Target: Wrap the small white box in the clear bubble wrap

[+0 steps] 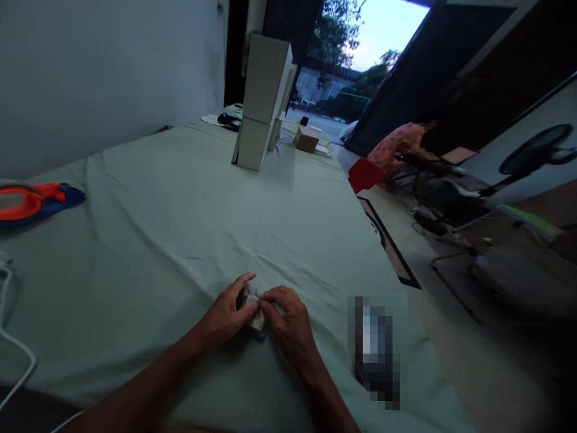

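Observation:
Low in the middle of the head view, a small pale packet (pixel 258 320) rests on or just above the green cloth (pixel 189 222). It looks like a little block, maybe in a clear wrapper; its exact kind is too dim to make out. My left hand (pixel 232 310) grips it from the left, thumb on the near side and index finger stretched along the far side. From the right, my right hand (pixel 288 310) has thumb and index finger pinched together at the packet's upper right edge. Both hands partly cover it.
A tall white box (pixel 264 84) stands farther back, with a small brown box (pixel 306 139) behind it. An orange and blue object (pixel 42 201) lies left, near a white cable (pixel 18 343). A blurred-out dark item (pixel 376 352) is right. Beyond the table are a person (pixel 399 147) and a fan (pixel 536 149).

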Action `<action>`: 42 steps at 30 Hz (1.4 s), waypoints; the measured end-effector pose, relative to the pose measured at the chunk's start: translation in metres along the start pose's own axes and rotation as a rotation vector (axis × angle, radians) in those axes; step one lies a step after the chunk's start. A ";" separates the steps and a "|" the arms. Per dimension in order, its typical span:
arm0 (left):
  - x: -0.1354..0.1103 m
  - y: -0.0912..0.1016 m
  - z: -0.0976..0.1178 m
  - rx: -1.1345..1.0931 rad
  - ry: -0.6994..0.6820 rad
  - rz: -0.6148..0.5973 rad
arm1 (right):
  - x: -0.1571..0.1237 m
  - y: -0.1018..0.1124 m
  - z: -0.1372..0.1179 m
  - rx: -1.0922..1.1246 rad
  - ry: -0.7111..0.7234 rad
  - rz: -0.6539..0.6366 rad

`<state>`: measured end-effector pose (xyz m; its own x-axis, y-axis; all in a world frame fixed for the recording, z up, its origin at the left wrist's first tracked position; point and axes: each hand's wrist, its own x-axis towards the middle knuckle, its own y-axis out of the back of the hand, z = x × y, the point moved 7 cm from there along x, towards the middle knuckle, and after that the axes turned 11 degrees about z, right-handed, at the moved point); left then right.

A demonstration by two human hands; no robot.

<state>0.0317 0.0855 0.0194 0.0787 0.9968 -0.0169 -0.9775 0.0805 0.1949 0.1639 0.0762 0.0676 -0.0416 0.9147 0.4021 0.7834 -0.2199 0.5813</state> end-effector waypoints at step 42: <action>-0.004 0.012 0.001 -0.023 -0.004 0.092 | -0.036 0.002 -0.002 -0.234 0.382 0.032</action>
<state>0.0197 0.0826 0.0225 -0.0113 0.9999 0.0042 -0.9849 -0.0118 0.1726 0.1659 0.0421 0.0559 -0.2797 0.7247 0.6297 0.6289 -0.3573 0.6905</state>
